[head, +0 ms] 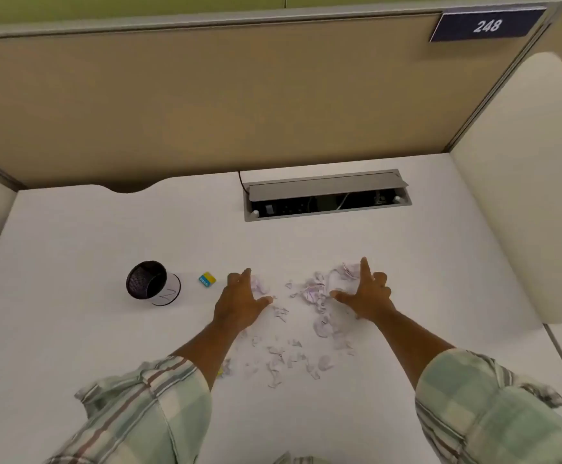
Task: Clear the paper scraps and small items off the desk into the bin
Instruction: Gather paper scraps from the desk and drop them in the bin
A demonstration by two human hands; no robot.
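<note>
Your white table (72, 236) carries torn paper scraps (313, 293) scattered from its middle toward the near edge. Your left hand (241, 301) and right hand (365, 294) lie spread, empty, flanking the scraps. The black mesh bin (147, 279) stands toward the left edge. A blue-yellow eraser (207, 279) sits between bin and left hand.

A grey cable hatch (327, 195) sits open near the desk's far edge, a dark cord (241, 180) at its left end. A navy plate (487, 25) reading 248 hangs on the tan partition (206, 102).
</note>
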